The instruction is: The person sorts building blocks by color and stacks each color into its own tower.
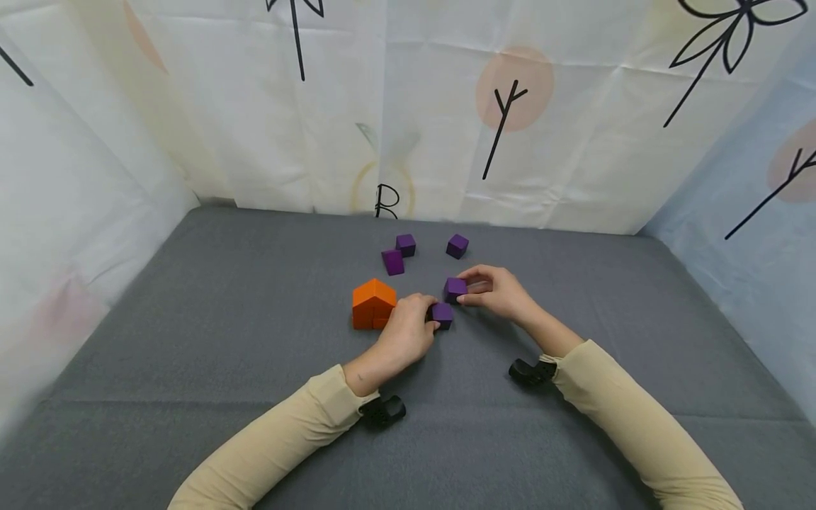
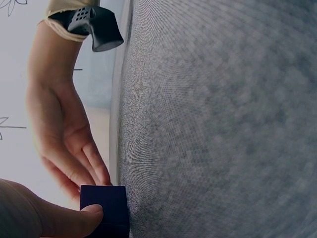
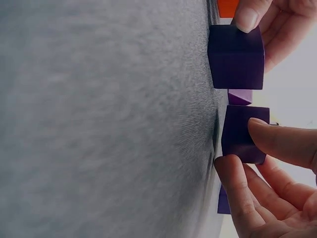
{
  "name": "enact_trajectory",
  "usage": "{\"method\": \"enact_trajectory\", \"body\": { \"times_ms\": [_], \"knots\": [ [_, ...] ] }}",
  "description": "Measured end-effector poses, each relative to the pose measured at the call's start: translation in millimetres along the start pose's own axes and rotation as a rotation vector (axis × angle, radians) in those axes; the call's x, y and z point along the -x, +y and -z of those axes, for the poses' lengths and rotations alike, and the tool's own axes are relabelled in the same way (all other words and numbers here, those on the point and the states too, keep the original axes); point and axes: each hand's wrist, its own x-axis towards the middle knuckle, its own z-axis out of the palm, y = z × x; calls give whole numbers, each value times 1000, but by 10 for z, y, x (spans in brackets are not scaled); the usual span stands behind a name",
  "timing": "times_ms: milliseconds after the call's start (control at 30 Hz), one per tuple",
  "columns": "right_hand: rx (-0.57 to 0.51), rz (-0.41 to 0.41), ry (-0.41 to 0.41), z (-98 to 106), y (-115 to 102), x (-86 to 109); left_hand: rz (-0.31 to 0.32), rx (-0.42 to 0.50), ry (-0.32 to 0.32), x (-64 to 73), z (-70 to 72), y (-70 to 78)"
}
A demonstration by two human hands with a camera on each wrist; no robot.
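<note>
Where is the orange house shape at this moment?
In the head view, the orange house shape sits just left of the left hand, on grey cloth.

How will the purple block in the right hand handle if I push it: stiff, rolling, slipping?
The purple block is probably stiff: its edges look straight where the right hand pinches it. It seems unlikely to roll, given its flat, cube-like faces. On the grey cloth, it may drag slightly, since the weave looks textured.

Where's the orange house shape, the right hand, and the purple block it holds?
Orange house shape [image 1: 372,312], head view: middle of its front face.
Right hand [image 1: 500,292], head view: middle of the hand.
Purple block [image 3: 239,134], right wrist view: face toward the camera.
</note>
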Motion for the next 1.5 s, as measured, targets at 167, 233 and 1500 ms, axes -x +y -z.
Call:
{"method": "enact_trajectory", "body": {
  "times_ms": [167,233,1500],
  "knots": [
    [13,11,-19,35,59,76,10,1,-5,2,1,8],
    [11,14,-29,44,70,103,9,-2,-4,0,2,7],
    [27,108,-131,83,132,285,-29,38,49,-13,-73,16]
  ]
}}
